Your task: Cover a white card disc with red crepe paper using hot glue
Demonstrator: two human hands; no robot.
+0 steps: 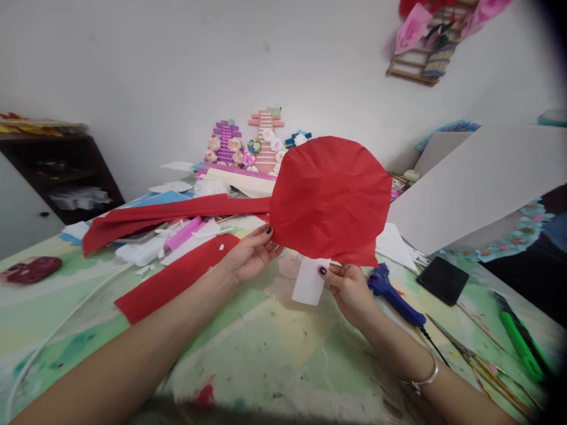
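A large round piece of creased red paper (330, 198) is held up above the table, its broad face toward me. My left hand (251, 252) pinches its lower left edge between thumb and fingers. At its lower edge, a small white paper tab (309, 282) hangs below the red. My right hand (349, 286) is closed on this tab, the thumb on its front; the fingers behind are partly hidden. Beside my right hand lies a blue hot glue gun (396, 298). A cut red paper strip (175, 280) rests by my left forearm.
Folded red paper (177, 211), a pink roll (183, 233) and white scraps cover the table's left side. On the right are scissors (473, 360), a green utility knife (520, 336) and a black square (443, 280). A large white board (482, 189) leans behind. Decorated crafts (266, 141) stand against the wall.
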